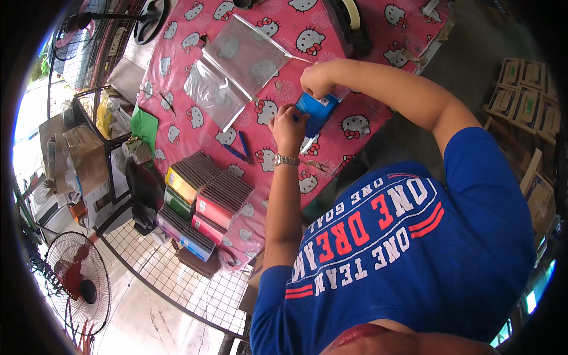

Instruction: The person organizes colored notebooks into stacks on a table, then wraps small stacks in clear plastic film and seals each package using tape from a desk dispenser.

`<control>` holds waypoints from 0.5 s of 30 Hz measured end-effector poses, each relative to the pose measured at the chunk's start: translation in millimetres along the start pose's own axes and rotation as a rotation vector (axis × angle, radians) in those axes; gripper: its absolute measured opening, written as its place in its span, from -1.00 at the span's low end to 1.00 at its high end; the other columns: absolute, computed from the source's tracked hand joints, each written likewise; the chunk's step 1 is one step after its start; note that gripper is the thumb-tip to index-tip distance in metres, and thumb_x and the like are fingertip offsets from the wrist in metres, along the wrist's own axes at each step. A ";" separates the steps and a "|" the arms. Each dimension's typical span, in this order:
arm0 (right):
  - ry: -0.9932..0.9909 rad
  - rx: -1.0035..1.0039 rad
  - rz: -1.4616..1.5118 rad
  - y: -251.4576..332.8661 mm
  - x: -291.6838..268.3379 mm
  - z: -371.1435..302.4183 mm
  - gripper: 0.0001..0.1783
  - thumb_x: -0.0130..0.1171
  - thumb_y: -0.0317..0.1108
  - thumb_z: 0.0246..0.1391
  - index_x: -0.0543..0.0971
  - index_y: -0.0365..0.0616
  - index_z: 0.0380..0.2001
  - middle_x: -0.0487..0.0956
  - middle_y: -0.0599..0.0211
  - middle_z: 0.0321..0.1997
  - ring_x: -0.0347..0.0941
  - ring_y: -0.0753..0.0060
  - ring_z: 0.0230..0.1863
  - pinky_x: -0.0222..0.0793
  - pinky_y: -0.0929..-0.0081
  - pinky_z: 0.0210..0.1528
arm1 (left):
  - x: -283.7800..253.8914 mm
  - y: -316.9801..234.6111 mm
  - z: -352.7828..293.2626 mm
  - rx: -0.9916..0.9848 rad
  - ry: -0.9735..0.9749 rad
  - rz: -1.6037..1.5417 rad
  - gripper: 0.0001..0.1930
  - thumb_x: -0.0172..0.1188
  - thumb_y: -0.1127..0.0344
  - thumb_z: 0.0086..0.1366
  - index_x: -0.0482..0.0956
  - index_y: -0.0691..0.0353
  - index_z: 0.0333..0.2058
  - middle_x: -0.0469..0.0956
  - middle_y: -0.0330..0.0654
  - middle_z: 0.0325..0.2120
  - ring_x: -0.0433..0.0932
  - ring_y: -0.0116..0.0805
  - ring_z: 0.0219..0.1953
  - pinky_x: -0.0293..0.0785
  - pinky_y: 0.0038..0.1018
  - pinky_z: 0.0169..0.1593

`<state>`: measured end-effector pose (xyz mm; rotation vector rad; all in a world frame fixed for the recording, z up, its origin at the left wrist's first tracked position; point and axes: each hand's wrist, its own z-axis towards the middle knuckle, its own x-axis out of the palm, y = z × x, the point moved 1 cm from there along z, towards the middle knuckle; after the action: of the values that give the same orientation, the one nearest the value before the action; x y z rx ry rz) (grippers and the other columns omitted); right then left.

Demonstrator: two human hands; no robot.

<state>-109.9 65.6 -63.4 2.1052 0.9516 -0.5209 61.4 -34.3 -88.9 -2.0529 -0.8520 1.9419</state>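
Observation:
A small blue spiral notebook lies at the table's near edge, its coil along the upper left side. My left hand, with a metal watch on the wrist, is closed at the notebook's left edge, thumb and fingers curled onto it. Bent over the notebook's top edge, my right hand is closed; whatever its fingers grip is hidden beneath them. A bit of clear plastic shows around the notebook's lower end. To the left of my left hand lie blue-handled pliers.
Clear plastic sleeves spread across the pink patterned tablecloth. Stacks of coloured spiral notebooks stand at the near left. A black tape dispenser sits at the far side. A fan is at the lower left, and cartons lie at the right.

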 end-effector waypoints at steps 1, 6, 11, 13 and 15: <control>0.051 -0.015 0.225 -6.4 -4.5 3.3 -0.74 0.25 -0.20 -0.23 0.63 -0.02 -0.39 0.62 0.20 -0.43 0.55 0.20 -0.32 0.35 0.18 -0.07 | 1.6 -2.2 0.4 -0.089 0.034 -0.034 -0.71 0.38 0.13 -0.06 0.55 0.16 -0.43 0.56 -0.23 -0.22 0.50 -0.22 -0.11 0.22 -0.19 0.02; -0.530 0.041 0.056 -11.6 -7.4 61.7 -0.77 0.28 -0.19 -0.17 0.63 -0.06 -0.42 0.55 0.25 -0.24 0.47 0.21 -0.09 0.34 0.19 -0.04 | 0.5 -7.7 6.2 -0.264 0.037 -0.144 -0.59 0.37 0.23 -0.06 0.45 0.10 -0.21 0.56 -0.21 -0.19 0.53 -0.17 -0.11 0.16 -0.15 0.09; -0.681 -0.078 -0.335 -6.6 4.9 75.7 -0.78 0.23 -0.26 -0.15 0.64 -0.02 -0.37 0.42 0.29 -0.05 0.33 0.24 0.10 0.24 0.17 0.05 | 3.8 -17.9 2.3 -0.221 0.000 -0.030 -0.49 0.39 0.15 -0.08 0.43 0.08 -0.13 0.63 -0.16 -0.29 0.57 -0.13 -0.18 0.33 -0.18 -0.03; -0.748 -0.179 -0.307 -0.9 2.8 55.4 -0.84 0.17 -0.32 -0.15 0.56 -0.03 -0.41 0.48 0.36 -0.25 0.40 0.36 -0.05 0.14 0.21 0.06 | -2.0 -29.1 3.7 -0.391 0.182 -0.091 -0.32 0.39 0.12 -0.07 0.33 0.12 0.04 0.54 -0.04 -0.09 0.46 -0.01 0.02 0.34 -0.18 0.04; -0.620 -0.204 -0.237 19.2 -1.6 29.6 -0.85 0.14 -0.32 -0.12 0.55 -0.04 -0.39 0.49 0.38 -0.29 0.42 0.37 -0.09 0.12 0.20 0.08 | 6.8 -20.2 -9.9 -0.296 -0.120 -0.114 -0.25 0.39 0.16 -0.08 0.27 0.12 0.11 0.39 -0.09 0.06 0.26 0.00 0.16 0.16 -0.08 0.16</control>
<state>-97.8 33.5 -72.1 1.5093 0.8407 -1.0717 65.2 -11.8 -83.2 -1.9995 -1.3241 1.9940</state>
